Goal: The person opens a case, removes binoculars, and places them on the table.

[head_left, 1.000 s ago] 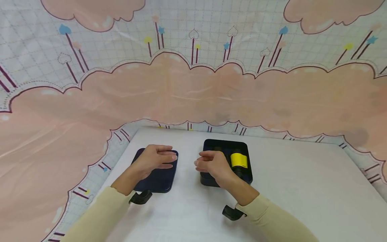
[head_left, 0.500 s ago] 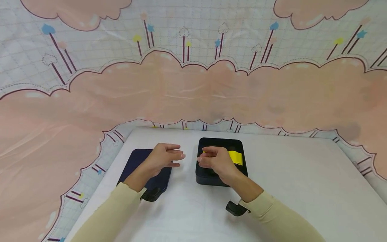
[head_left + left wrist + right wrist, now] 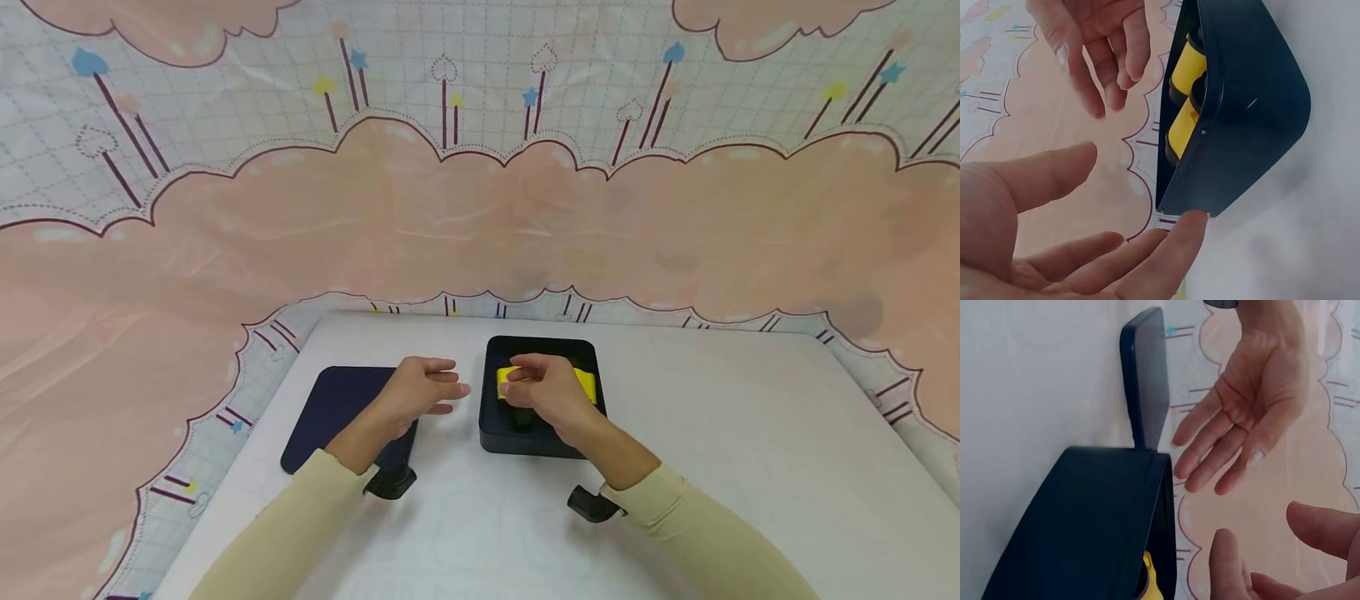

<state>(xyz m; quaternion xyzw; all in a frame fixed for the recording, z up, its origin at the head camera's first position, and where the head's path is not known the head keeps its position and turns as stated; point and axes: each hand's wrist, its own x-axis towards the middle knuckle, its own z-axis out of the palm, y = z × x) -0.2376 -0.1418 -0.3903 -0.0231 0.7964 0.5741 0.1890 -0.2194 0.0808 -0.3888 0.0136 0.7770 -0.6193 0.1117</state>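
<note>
A dark navy box [image 3: 517,443] stands open on the white table. Inside lie two yellow-and-black cylindrical things, one yellow band [image 3: 1189,70] beyond the other yellow band [image 3: 1179,134]; their exact kind is unclear. My right hand [image 3: 551,396] hovers over the box, fingers loosely bent with nothing in them, and partly hides the contents in the head view. Between the box and a flat navy lid [image 3: 337,408], my left hand [image 3: 420,392] hangs in the air with relaxed fingers, holding nothing. Its wrist and forearm cover the lid's right part. In the wrist views the palms face each other.
The white table [image 3: 712,442] stretches to the right of the box. A patterned pink and white cloth [image 3: 465,225] hangs behind and along the left side. Dark wrist-worn cameras sit beneath both cuffs, such as the left camera [image 3: 392,483].
My left hand has moved right, from above the lid to the gap beside the box. My right hand has shifted right over the box. The head view has panned slightly; box and lid seem unmoved.
</note>
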